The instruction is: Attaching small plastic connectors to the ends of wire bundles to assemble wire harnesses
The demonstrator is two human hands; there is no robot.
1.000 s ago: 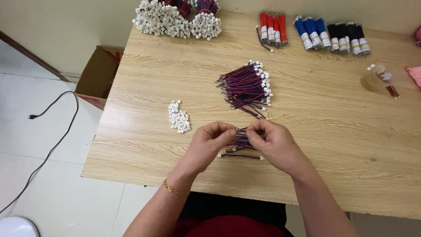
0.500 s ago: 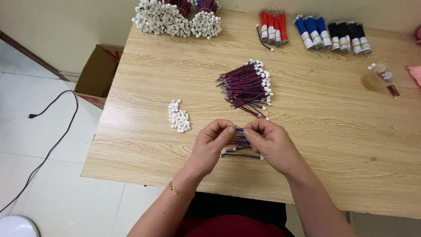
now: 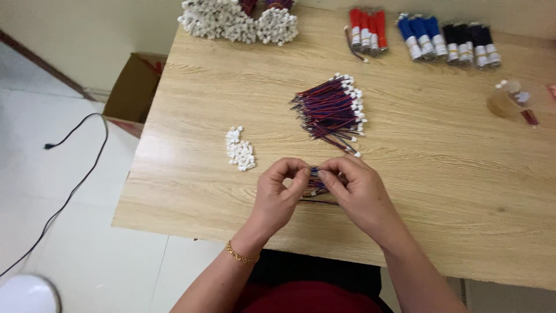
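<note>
My left hand and my right hand meet near the front of a wooden table, both pinching a small bunch of red and blue wires between the fingertips. A few more wires of that bunch lie on the table just under the hands. Beyond my hands lies a pile of red and blue wires with white connectors. A small heap of loose white connectors sits to the left of my left hand.
At the table's far edge lie big bundles of white-tipped wires, red bundles, blue bundles and black bundles. A clear bag of small parts lies at the right. A cardboard box and a black cable are on the floor, left.
My hands stay together on the small wire bunch, with only slight finger movements. Nothing else on the table has moved.
</note>
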